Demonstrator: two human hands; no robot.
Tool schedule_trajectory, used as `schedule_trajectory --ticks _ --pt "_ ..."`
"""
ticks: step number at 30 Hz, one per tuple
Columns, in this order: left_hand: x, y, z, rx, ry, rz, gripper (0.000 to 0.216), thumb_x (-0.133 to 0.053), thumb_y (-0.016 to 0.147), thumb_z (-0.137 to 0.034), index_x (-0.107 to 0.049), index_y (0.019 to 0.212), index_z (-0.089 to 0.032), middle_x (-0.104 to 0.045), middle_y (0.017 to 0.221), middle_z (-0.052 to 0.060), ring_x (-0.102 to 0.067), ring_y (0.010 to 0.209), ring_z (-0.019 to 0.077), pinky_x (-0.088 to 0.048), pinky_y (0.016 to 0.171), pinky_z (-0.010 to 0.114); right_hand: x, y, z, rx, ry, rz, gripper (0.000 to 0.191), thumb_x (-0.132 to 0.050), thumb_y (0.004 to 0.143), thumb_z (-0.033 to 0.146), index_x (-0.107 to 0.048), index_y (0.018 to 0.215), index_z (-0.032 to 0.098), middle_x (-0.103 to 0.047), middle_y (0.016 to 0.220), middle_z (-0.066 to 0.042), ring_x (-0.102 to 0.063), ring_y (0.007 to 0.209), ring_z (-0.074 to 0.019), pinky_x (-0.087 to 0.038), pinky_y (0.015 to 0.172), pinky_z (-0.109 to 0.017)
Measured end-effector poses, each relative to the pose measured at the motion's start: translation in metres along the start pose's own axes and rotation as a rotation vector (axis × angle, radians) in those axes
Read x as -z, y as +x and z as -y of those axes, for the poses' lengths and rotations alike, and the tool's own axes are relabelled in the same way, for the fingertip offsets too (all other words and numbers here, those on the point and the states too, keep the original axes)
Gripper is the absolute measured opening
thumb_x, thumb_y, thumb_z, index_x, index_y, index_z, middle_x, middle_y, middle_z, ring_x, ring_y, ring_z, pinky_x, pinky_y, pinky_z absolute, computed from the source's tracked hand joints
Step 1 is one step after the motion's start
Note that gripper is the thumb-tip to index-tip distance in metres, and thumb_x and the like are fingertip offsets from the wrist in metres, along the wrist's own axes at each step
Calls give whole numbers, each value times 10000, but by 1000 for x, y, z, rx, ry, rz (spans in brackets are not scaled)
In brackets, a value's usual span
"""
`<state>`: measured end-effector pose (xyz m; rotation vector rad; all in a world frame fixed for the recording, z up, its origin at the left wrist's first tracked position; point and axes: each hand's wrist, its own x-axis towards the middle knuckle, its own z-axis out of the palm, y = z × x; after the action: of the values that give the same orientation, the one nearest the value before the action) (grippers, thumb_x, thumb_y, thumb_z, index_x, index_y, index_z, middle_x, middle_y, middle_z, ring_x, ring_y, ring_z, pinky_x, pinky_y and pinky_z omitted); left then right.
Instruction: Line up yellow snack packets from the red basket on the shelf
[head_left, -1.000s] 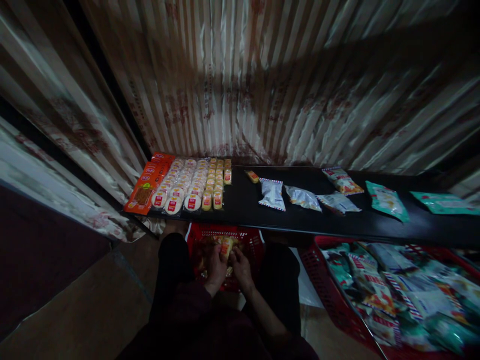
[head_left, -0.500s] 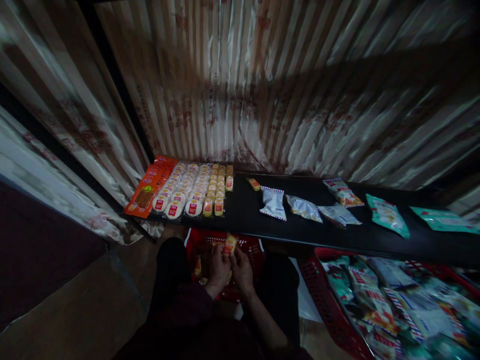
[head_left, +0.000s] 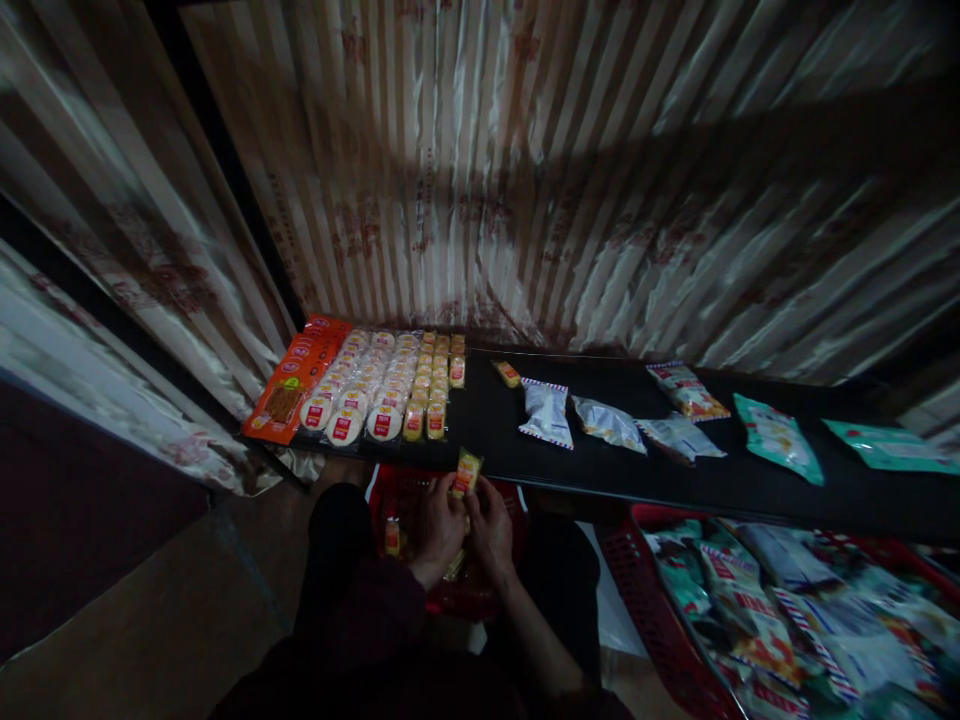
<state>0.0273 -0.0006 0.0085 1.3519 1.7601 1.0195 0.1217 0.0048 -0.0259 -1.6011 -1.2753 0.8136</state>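
Note:
My left hand and my right hand are together over a small red basket between my knees. Both pinch a small yellow snack packet, which stands up above the fingers, just below the front edge of the black shelf. More small packets lie in the basket, one left of my left hand. On the shelf's left end lie neat rows of round white packets and yellow packets beside orange packs.
Loose silver bags, a red-printed bag and green bags lie along the shelf. A large red basket full of packets sits at lower right. Striped curtains hang behind; bare floor is at left.
Both hands have lifted the yellow packet up out of the small basket toward the shelf edge. The camera has tipped slightly downward.

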Motion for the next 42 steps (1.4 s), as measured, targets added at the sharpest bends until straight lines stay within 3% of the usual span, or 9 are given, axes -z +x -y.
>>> schedule_trajectory --ticks 7,20,32,42 --pt "0 13 -10 -10 -3 -14 414 -433 748 -62 -587 1112 -184 -624 1092 85 -569 1053 179 -439 951 301 0 17 9 13 19 6 498 -477 784 480 -604 1139 153 -662 1112 -139 -633 947 -237 -490 845 -365" --pt "-6 51 -32 0 -2 -30 408 -449 754 -72 -606 1119 -163 -613 1118 112 -575 1059 198 -428 982 325 -6 64 14 60 -22 -1 491 -468 786 458 -612 1126 135 -665 1091 -142 -622 972 -246 -468 896 -387" --pt "-33 77 -32 43 -88 -60 492 -441 703 -4 -590 1146 -156 -592 1243 110 -526 1191 187 -390 1054 315 -11 102 6 74 -104 -29 466 -481 773 436 -631 1113 154 -684 1045 -123 -638 928 -242 -489 836 -368" --pt "-43 99 -41 52 -128 -53 395 -429 838 -178 -555 1208 -124 -578 1279 136 -509 1222 197 -360 1083 330 -19 131 7 45 -57 -8 465 -511 749 404 -629 1129 164 -682 1087 -117 -637 964 -241 -489 855 -370"
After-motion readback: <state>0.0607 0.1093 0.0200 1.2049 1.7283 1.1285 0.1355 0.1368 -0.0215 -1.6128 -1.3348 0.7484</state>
